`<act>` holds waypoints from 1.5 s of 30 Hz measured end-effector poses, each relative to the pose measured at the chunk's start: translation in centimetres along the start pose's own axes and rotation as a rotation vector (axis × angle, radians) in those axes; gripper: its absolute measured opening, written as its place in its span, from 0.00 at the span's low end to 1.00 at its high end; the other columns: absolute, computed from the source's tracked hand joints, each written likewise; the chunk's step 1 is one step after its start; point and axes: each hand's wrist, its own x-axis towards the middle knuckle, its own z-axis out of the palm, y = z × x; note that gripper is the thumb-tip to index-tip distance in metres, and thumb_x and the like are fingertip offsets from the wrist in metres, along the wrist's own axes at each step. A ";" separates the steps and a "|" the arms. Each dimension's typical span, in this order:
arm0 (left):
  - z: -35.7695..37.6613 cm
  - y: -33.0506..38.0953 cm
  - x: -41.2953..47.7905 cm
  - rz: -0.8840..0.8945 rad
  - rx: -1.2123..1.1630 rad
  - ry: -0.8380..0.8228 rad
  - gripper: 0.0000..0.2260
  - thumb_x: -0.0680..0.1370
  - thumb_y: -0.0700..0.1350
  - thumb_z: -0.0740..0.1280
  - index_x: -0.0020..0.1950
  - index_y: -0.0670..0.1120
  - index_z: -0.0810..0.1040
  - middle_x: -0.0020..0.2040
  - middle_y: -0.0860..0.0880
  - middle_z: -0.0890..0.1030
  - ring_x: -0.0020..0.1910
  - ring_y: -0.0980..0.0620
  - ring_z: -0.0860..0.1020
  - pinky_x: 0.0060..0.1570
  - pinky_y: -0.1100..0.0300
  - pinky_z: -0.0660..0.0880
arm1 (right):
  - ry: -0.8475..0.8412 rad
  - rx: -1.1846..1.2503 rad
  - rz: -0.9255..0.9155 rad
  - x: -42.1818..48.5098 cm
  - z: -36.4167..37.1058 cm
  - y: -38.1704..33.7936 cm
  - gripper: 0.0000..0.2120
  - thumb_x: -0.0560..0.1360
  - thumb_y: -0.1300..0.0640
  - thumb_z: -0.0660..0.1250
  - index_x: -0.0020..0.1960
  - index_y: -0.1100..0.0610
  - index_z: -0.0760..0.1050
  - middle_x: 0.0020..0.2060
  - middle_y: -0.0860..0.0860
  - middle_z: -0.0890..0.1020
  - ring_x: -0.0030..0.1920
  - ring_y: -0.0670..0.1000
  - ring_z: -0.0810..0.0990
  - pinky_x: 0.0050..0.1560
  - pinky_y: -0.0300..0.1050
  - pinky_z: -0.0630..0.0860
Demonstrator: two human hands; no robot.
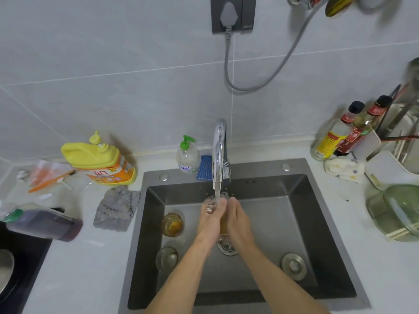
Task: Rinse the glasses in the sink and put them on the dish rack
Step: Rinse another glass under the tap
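Rinsing step. The glass (210, 206) is being held tilted under the stream from the faucet (219, 143), above the middle of the sink (294, 200), with amber residue showing between the palms. The left hand (209, 223) and right hand (241, 220) are both gripping it, fingers curled round its sides. An amber-stained glass (172, 224) and a clear glass (166, 257) are waiting at the basin's left. Risk: the wet wall is probably getting slippery, so a loosening grip could drop it onto the steel.
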 end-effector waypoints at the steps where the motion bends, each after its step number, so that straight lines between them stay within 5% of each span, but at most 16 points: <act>1: 0.2 0.0 0.0 -0.013 0.005 0.003 0.34 0.74 0.70 0.68 0.74 0.53 0.69 0.64 0.48 0.81 0.62 0.47 0.80 0.61 0.43 0.79 | -0.026 -0.029 -0.025 0.1 0.2 0.2 0.28 0.81 0.30 0.44 0.57 0.44 0.76 0.51 0.47 0.85 0.53 0.49 0.83 0.59 0.54 0.79; 4: 0.0 -0.6 0.2 0.016 -0.004 -0.012 0.39 0.73 0.78 0.58 0.74 0.54 0.68 0.69 0.47 0.77 0.68 0.46 0.76 0.69 0.37 0.74 | -0.050 -0.034 0.017 1.0 0.2 0.0 0.38 0.75 0.22 0.39 0.65 0.40 0.76 0.59 0.51 0.84 0.62 0.56 0.82 0.66 0.61 0.76; 7: -0.7 -2.9 1.9 0.044 -0.016 0.077 0.47 0.68 0.84 0.49 0.78 0.58 0.69 0.76 0.48 0.74 0.75 0.49 0.72 0.75 0.40 0.68 | -0.111 -0.102 0.081 1.8 0.2 -0.8 0.39 0.78 0.26 0.40 0.75 0.45 0.70 0.69 0.52 0.78 0.72 0.57 0.74 0.75 0.59 0.67; 11: -0.6 -3.4 2.9 0.024 -0.006 0.098 0.47 0.67 0.85 0.50 0.79 0.59 0.66 0.74 0.52 0.74 0.73 0.50 0.73 0.74 0.40 0.69 | -0.267 -0.091 -0.042 1.3 0.3 0.1 0.37 0.79 0.27 0.49 0.81 0.45 0.54 0.80 0.48 0.63 0.78 0.53 0.66 0.77 0.54 0.65; 13: 0.1 -2.6 2.0 0.048 0.056 0.102 0.39 0.76 0.78 0.52 0.80 0.57 0.63 0.69 0.56 0.73 0.72 0.49 0.72 0.74 0.49 0.69 | -0.271 -0.146 -0.118 0.8 0.4 0.7 0.37 0.77 0.25 0.46 0.82 0.37 0.45 0.82 0.38 0.48 0.82 0.47 0.52 0.77 0.50 0.60; 15: 0.6 -2.4 1.5 0.087 0.097 0.135 0.25 0.86 0.59 0.55 0.81 0.49 0.62 0.64 0.62 0.72 0.72 0.51 0.73 0.65 0.70 0.68 | -0.231 -0.199 -0.172 0.3 0.9 0.7 0.37 0.76 0.23 0.44 0.82 0.35 0.47 0.82 0.36 0.47 0.82 0.41 0.44 0.81 0.54 0.51; 16: 0.7 -2.9 2.1 0.081 0.089 0.168 0.22 0.88 0.52 0.55 0.81 0.46 0.63 0.63 0.63 0.72 0.69 0.54 0.76 0.59 0.74 0.70 | -0.200 -0.233 -0.185 0.0 1.1 0.3 0.36 0.77 0.24 0.46 0.81 0.34 0.49 0.82 0.37 0.49 0.82 0.41 0.45 0.82 0.55 0.49; 18: 0.7 -2.9 2.1 0.096 0.068 0.204 0.23 0.86 0.55 0.60 0.78 0.46 0.66 0.60 0.60 0.76 0.59 0.60 0.79 0.56 0.67 0.75 | -0.170 -0.234 -0.164 0.1 1.2 -0.5 0.32 0.78 0.26 0.51 0.80 0.33 0.55 0.80 0.39 0.61 0.80 0.44 0.58 0.80 0.55 0.56; 21: 0.5 -2.3 2.7 0.084 0.114 0.321 0.31 0.73 0.62 0.76 0.70 0.50 0.72 0.62 0.50 0.78 0.58 0.51 0.80 0.64 0.49 0.79 | -0.097 -0.062 -0.079 0.6 0.5 -1.9 0.23 0.81 0.32 0.55 0.75 0.34 0.67 0.65 0.38 0.79 0.63 0.42 0.78 0.71 0.49 0.73; 23: 0.2 -2.0 3.1 0.075 0.115 0.346 0.30 0.70 0.59 0.80 0.66 0.51 0.73 0.61 0.50 0.79 0.59 0.51 0.80 0.66 0.49 0.78 | 0.010 -0.089 -0.119 0.6 0.0 -2.7 0.20 0.81 0.34 0.55 0.62 0.41 0.79 0.50 0.41 0.85 0.50 0.38 0.82 0.56 0.41 0.79; 26: -0.2 -1.1 3.1 0.021 -0.036 0.202 0.35 0.63 0.64 0.82 0.62 0.49 0.78 0.55 0.49 0.86 0.55 0.49 0.85 0.63 0.47 0.80 | 0.083 -0.220 -0.196 0.4 -0.4 -3.3 0.21 0.80 0.35 0.55 0.44 0.47 0.77 0.33 0.43 0.81 0.32 0.37 0.78 0.35 0.30 0.69; 29: 0.3 -0.3 2.4 0.025 -0.007 0.264 0.26 0.69 0.59 0.81 0.58 0.46 0.78 0.51 0.46 0.86 0.49 0.50 0.84 0.52 0.56 0.80 | 0.104 -0.118 -0.239 0.4 -0.6 -3.0 0.17 0.83 0.40 0.58 0.51 0.49 0.80 0.37 0.45 0.84 0.38 0.37 0.82 0.38 0.30 0.74; 32: 1.7 0.2 1.5 0.053 -0.066 0.425 0.21 0.75 0.54 0.77 0.57 0.44 0.74 0.48 0.45 0.83 0.44 0.52 0.82 0.42 0.62 0.75 | 0.096 0.312 -0.080 -0.2 0.5 -2.4 0.13 0.80 0.43 0.66 0.53 0.50 0.83 0.43 0.48 0.88 0.47 0.47 0.87 0.49 0.42 0.81; 39: 1.7 0.2 0.6 0.141 -0.228 0.481 0.31 0.71 0.46 0.82 0.66 0.44 0.67 0.54 0.46 0.82 0.52 0.50 0.83 0.56 0.55 0.79 | -0.094 0.697 0.374 -1.0 1.8 -3.6 0.36 0.76 0.28 0.58 0.59 0.58 0.83 0.51 0.58 0.88 0.52 0.58 0.87 0.56 0.54 0.82; 45: 1.5 0.8 0.0 0.239 0.054 0.407 0.35 0.67 0.42 0.84 0.63 0.46 0.63 0.52 0.51 0.79 0.47 0.60 0.79 0.40 0.72 0.72 | -0.103 0.607 0.460 -0.6 1.3 -3.0 0.26 0.83 0.41 0.61 0.55 0.64 0.82 0.47 0.60 0.88 0.50 0.59 0.87 0.52 0.54 0.83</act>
